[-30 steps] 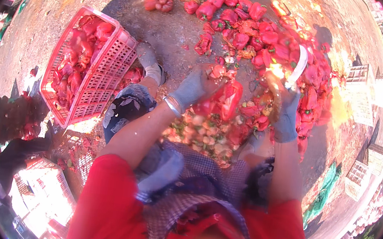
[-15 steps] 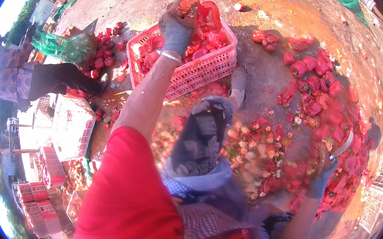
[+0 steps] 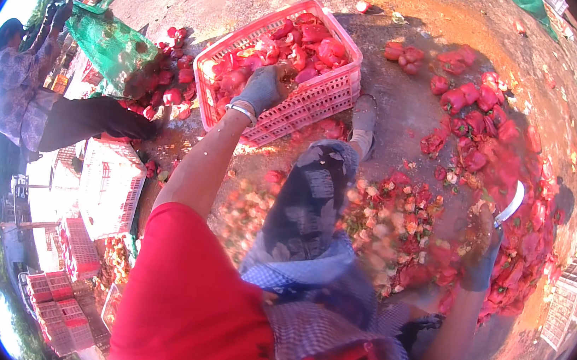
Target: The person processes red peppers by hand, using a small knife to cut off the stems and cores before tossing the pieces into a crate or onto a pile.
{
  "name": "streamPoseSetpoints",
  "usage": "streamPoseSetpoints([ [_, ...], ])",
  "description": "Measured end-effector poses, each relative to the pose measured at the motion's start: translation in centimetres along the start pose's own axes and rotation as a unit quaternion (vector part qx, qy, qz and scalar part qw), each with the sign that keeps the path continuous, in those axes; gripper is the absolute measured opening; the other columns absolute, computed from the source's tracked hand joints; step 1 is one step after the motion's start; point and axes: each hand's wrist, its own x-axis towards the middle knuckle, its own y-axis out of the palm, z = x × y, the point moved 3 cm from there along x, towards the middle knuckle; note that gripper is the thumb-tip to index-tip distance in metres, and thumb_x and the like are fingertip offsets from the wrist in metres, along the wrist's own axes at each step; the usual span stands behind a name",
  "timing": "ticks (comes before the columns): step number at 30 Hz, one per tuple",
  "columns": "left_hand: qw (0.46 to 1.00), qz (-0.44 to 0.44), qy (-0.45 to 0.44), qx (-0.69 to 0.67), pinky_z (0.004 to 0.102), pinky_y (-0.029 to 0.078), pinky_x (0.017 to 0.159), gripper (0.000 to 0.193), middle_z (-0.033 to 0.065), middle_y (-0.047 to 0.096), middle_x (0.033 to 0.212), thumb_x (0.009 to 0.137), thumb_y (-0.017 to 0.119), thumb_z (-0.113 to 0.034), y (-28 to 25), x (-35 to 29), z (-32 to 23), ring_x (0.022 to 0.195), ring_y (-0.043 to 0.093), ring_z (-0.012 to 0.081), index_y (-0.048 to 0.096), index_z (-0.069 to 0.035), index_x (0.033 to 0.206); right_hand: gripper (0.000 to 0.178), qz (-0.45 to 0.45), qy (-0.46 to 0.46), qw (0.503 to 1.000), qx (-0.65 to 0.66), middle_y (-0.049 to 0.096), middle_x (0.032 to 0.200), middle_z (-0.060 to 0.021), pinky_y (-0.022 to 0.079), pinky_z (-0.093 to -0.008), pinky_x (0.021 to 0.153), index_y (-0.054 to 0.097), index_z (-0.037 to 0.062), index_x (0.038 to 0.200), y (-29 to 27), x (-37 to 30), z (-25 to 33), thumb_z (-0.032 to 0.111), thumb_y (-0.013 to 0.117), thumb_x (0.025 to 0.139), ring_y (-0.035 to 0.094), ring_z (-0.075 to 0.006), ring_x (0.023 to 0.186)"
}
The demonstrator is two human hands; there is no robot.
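Observation:
My left hand (image 3: 263, 90), in a grey glove, is over the near rim of a red plastic crate (image 3: 307, 109). Its fingers are partly hidden and point toward the crate, and whether they hold anything is unclear. Red bell peppers (image 3: 312, 33), some of them cut pieces, fill the crate. Off to the right, my gloved right hand (image 3: 483, 255) is closed on a knife with a short curved blade (image 3: 512, 204), which points up and away from me. Beneath and around that hand spreads a large heap of red bell peppers (image 3: 526, 246).
Cut pepper cores and scraps (image 3: 390, 227) lie beside my leg. A person (image 3: 17, 92) at the left handles a green mesh sack (image 3: 111, 46) near more peppers. White crates (image 3: 109, 188) and stacked red crates (image 3: 60, 314) stand at lower left.
My left hand has come down and back from above the crate to its near rim, away from the pepper pieces it was over. The knife has tilted more upright. The other person has raised the green sack.

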Motion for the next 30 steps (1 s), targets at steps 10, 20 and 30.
streamPoseSetpoints([
  [10,0.624,0.452,0.081,-0.632,0.0294,0.053,0.086,0.042,0.0067,0.060,0.115,0.095,0.059,-0.022,13.9,-3.2,-32.0,0.105,0.060,0.0165,0.048,-0.001,0.130,0.023,-0.027,0.343,0.729,0.592,0.065,0.086,-0.0117,0.043,-0.0266,0.039,0.058,0.0004,0.103,0.6,-0.2,-0.5,0.017,0.055,0.089,0.046,-0.0105,0.040],
  [20,0.677,0.415,0.131,-0.593,0.0276,0.052,0.081,0.031,0.0048,0.060,0.107,0.096,0.056,-0.020,17.4,-4.4,-33.3,0.094,0.060,0.0124,0.055,0.000,0.120,0.048,-0.064,0.264,0.927,0.259,0.063,0.111,-0.0109,0.052,-0.0316,0.082,0.050,-0.0031,0.125,-1.6,-2.7,0.7,0.013,0.071,0.084,0.063,-0.0183,0.095],
  [30,0.594,0.454,-0.003,-0.664,0.0313,0.058,0.060,0.026,0.0059,0.062,0.092,0.094,0.060,-0.022,17.8,-5.9,-34.2,0.065,0.064,0.0159,0.053,-0.001,0.108,0.045,-0.063,0.238,0.931,0.268,0.065,0.092,-0.0028,0.049,-0.0239,0.068,0.054,-0.0007,0.123,-0.7,-2.6,1.0,0.013,0.072,0.084,0.060,-0.0070,0.081],
])
